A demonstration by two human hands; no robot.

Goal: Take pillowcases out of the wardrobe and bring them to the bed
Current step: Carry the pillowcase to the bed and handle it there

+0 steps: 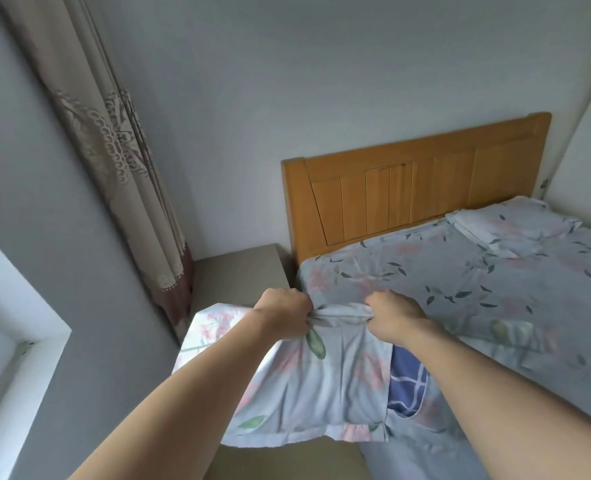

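- Fingers (306, 315) of the left hand (282, 315) curl tight round a bunched edge of a floral pillowcase (304, 386); the right hand (394, 315) pinches the same gathered edge just beside it, knuckles up.
- The pillowcase hangs from both fists at the near corner of the bed (477, 289), its lower part draping over the mattress edge and out into the gap beside it.
- A blue checked fabric (406, 386) shows through the open side of the case; whether it is a pillow or a second cloth cannot be told.
- Risk: with both grips crowded onto one short stretch of hem, the rest of the cloth is unsupported, so it could likely slide off the mattress edge toward the floor when let go.
- Risk: the blue fabric sits near the opening and may slip out if the case is lifted or shaken by that edge.
- Risk: the loose left corner hangs near the bedside counter (238, 271) and could catch on it.
- Count: two hands, both gripping; one pillowcase held; one blue checked piece inside it.
- Count: one folded floral bundle (515, 230) at the far head of the bed, near the wooden headboard (408, 188); one bed, one headboard.
- Count: one curtain (114, 150) hanging in the corner, one bedside counter below it.
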